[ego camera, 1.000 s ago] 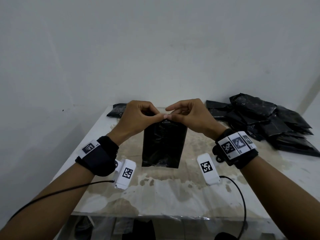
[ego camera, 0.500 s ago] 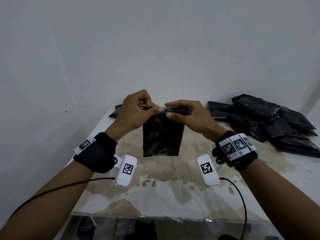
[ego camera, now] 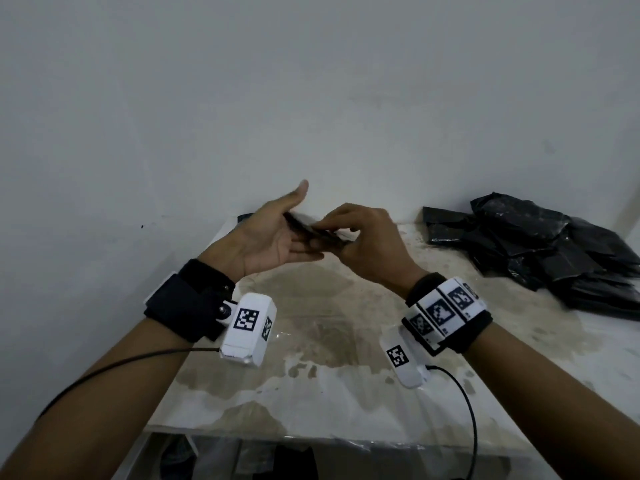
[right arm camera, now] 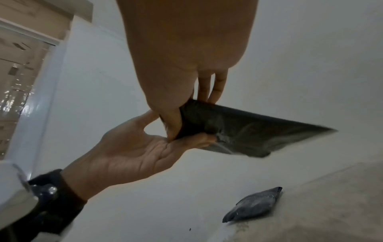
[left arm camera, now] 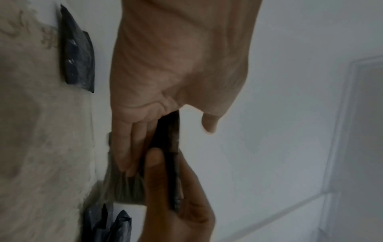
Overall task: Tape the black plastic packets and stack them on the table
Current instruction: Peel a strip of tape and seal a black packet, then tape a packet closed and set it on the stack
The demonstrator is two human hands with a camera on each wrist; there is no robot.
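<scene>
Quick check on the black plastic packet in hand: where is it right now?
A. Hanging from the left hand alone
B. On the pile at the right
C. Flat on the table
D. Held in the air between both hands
D: the black plastic packet lies across the open left hand while the right hand pinches it, above the stained white table.

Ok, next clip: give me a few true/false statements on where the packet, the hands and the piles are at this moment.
1. The held black packet lies flat on the table. False: it is held in the air between both hands.
2. The right hand pinches the packet. True.
3. The left hand is a closed fist. False: palm up, fingers straight under the packet.
4. A heap of black packets lies on the table's right side. True.
5. A single black packet lies near the table's far left corner. True.
</scene>
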